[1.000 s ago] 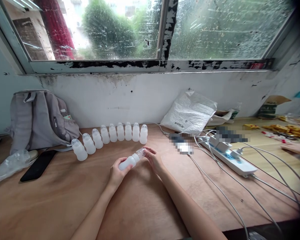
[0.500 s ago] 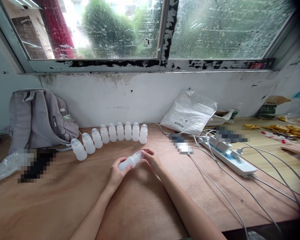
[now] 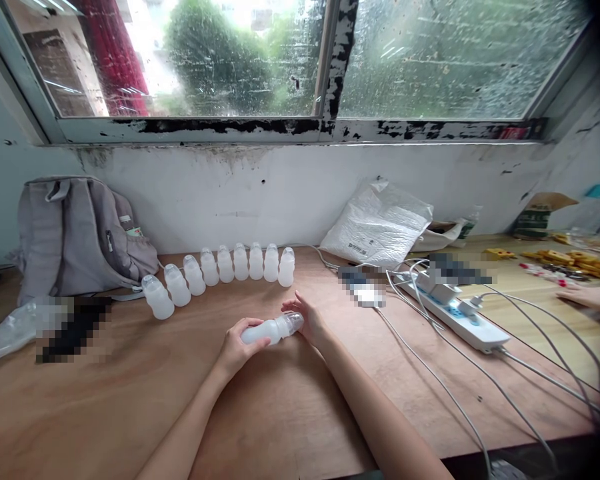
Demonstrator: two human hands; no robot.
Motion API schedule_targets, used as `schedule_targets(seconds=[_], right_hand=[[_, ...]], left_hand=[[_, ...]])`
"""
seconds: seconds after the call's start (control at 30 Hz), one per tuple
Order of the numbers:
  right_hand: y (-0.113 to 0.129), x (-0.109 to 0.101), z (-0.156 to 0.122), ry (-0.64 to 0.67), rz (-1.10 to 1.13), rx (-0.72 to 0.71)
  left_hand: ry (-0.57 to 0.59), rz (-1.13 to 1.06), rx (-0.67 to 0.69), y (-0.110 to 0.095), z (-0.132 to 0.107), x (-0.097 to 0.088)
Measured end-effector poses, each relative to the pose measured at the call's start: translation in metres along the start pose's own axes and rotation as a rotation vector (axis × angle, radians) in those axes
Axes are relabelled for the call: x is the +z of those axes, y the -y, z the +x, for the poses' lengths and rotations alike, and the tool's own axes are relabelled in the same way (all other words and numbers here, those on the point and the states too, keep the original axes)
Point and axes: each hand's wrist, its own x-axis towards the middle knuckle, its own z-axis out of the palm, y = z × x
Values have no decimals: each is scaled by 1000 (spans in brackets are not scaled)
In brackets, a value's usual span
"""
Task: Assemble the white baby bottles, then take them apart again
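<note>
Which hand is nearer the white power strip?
Right. The right hand, touching the bottle at its cap, is nearer the power strip; the left hand grips its base, farther off.

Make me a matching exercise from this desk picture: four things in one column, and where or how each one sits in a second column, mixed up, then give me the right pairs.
Things
1. grey backpack
2. white power strip
3. row of small bottles
4. single bottle

Place or state
A. lying on its side, held between the left hand and the right hand
B. standing upright in a curved line near the wall
C. at the left end of the desk, leaning against the wall
D. at the right, with cables plugged into it

Pairs: 1-C, 2-D, 3-B, 4-A
</note>
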Motion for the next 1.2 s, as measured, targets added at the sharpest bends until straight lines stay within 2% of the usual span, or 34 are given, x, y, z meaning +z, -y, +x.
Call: schedule_targets(seconds=[0.17,0.3,0.43,0.57,0.67,0.97,1.07,1.2], right_hand=[[-1,0,-2,195,-72,129],[-5,2,-4,263,-117,173],[-11,9,-6,256,-143,162],[-16,19,-9,250,-153,151],[-18,25,-12,259,-132,112],[-23,34,-16,239,-100,-24],[-21,38,-20,224,-123,-10],[-18,38,-21,257,-162,34]], left_hand=[[92,16,-13,1,-2,-2],[66,-19,-7,-2,-1,-2],[-85,-77,-21,1,0,1],[-280,-142,-98,7,-1,0],[-361,-163,-163,10,-2,-2],[-411,-113,-207,13,-2,-4],[-417,-69,-197,12,-2,-4],[-344,-33,-145,9,-4,-1]])
